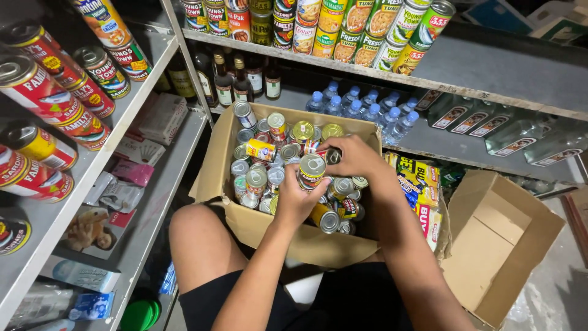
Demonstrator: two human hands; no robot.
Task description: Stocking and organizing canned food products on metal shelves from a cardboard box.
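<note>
An open cardboard box (215, 160) rests against my knees, filled with several tin cans lying and standing at all angles. My left hand (294, 199) is wrapped around one upright can (311, 171) with a silver lid and a red and yellow label, lifted a little above the heap. My right hand (356, 157) reaches into the box's far right side, fingers closed on a small dark can (331, 155) among the others. A yellow can (261, 149) lies on its side near the box's middle.
Grey metal shelves on the left (138, 86) hold red canned goods and packets. The shelf ahead (465, 73) carries stacked cans, dark bottles (233, 83) and water bottles (367, 109). An empty cardboard box (502, 245) lies at right, next to yellow packets (422, 190).
</note>
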